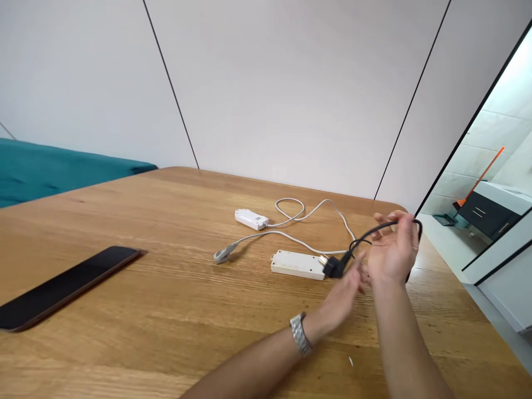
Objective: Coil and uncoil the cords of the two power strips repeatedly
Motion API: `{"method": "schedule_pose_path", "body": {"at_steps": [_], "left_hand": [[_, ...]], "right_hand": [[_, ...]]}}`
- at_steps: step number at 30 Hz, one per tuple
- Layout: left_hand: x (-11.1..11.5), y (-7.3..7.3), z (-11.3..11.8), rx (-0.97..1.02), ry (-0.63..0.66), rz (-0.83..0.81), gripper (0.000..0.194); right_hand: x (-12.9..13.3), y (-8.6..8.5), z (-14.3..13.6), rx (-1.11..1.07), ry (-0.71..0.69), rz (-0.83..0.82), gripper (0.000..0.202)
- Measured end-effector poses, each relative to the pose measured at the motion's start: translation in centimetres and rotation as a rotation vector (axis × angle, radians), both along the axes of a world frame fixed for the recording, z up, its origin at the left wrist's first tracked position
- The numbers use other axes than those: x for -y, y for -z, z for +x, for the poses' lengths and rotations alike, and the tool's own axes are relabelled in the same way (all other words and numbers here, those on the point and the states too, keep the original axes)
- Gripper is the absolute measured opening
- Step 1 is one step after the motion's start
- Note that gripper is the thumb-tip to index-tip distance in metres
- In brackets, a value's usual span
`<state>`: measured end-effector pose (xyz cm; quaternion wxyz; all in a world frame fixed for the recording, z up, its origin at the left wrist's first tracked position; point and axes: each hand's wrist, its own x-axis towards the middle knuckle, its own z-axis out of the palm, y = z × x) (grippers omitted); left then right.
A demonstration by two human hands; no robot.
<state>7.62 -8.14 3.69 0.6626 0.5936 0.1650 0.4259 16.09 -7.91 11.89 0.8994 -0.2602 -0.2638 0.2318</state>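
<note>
My right hand (pixel 393 246), palm turned up, pinches a black power cord (pixel 383 226) between thumb and fingers. The cord loops over that hand and partly disappears behind it. On its end is a black plug (pixel 333 267) with metal prongs, in front of the right end of a white power strip (pixel 297 262); whether they touch I cannot tell. My left hand (pixel 348 289), with a silver watch (pixel 300 334) on its wrist, is just below the plug and beside my right palm. Motion smears its fingers, so its grip is unclear.
Behind lies another white power strip (pixel 251 219) with a looped white cord (pixel 328 201). A grey-white plug (pixel 225 254) ends a white cord. A dark flat slab (pixel 68 285) lies left on the wooden table (pixel 187 343). A white wall (pixel 282 94) borders the far edge.
</note>
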Motion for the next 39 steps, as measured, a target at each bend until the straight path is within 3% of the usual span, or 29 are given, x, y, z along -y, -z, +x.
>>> {"method": "schedule_pose_path", "body": {"at_steps": [3, 6, 8, 10, 12, 14, 18, 22, 24, 25, 28, 32, 35, 39], "left_hand": [[-0.5, -4.8, 1.1, 0.397, 0.020, -0.338, 0.079], [-2.0, -8.9, -0.2, 0.617, -0.122, -0.581, 0.052], [-2.8, -10.4, -2.0, 0.773, -0.173, -0.631, 0.041], [-3.2, -11.2, -4.2, 0.914, -0.185, -0.592, 0.041], [-3.4, -11.6, -6.7, 1.008, -0.218, -0.523, 0.042], [-3.6, -12.0, -9.3, 1.069, -0.311, -0.451, 0.042], [-3.7, -12.8, -13.9, 1.042, -0.617, -0.366, 0.042], [-3.3, -13.2, -16.5, 0.918, -1.163, -0.225, 0.041], [-3.3, -13.1, -16.6, 0.848, -1.363, -0.040, 0.041], [-3.5, -13.1, -16.3, 0.791, -1.404, 0.050, 0.041], [-4.4, -12.4, -14.6, 0.517, -1.292, 0.148, 0.034], [-6.1, -10.5, -11.0, 0.196, -0.786, -0.072, 0.025], [-6.5, -9.0, -7.9, 0.062, -0.462, -0.200, 0.028], [-5.4, -7.9, -4.7, -0.002, -0.268, -0.181, 0.029]], "right_hand": [[-0.3, 1.1, -1.0, 0.262, -0.067, 0.004, 0.020], [-0.5, 2.0, -1.1, 0.571, 0.039, 0.064, 0.020], [-0.7, 2.4, -0.9, 0.758, 0.151, 0.050, 0.034], [-1.1, 2.7, -0.4, 0.808, 0.162, -0.013, 0.049], [-1.7, 2.7, 0.6, 0.624, 0.066, -0.079, 0.056], [-2.2, 2.5, 2.1, 0.304, -0.082, -0.121, 0.057], [-2.5, 2.2, 6.3, -0.147, -0.411, -0.197, 0.048], [-2.6, 2.7, 9.8, -0.405, -0.445, -0.276, 0.031], [-2.8, 3.0, 10.4, -0.454, -0.420, -0.324, 0.027], [-2.9, 3.0, 10.4, -0.432, -0.402, -0.347, 0.026], [-2.8, 2.9, 9.6, -0.212, -0.362, -0.382, 0.030], [-2.0, 2.3, 7.4, 0.112, -0.278, -0.316, 0.039], [-1.6, 1.9, 5.5, 0.135, -0.161, -0.239, 0.038], [-1.9, 2.0, 4.1, 0.212, -0.097, -0.332, 0.038]]}}
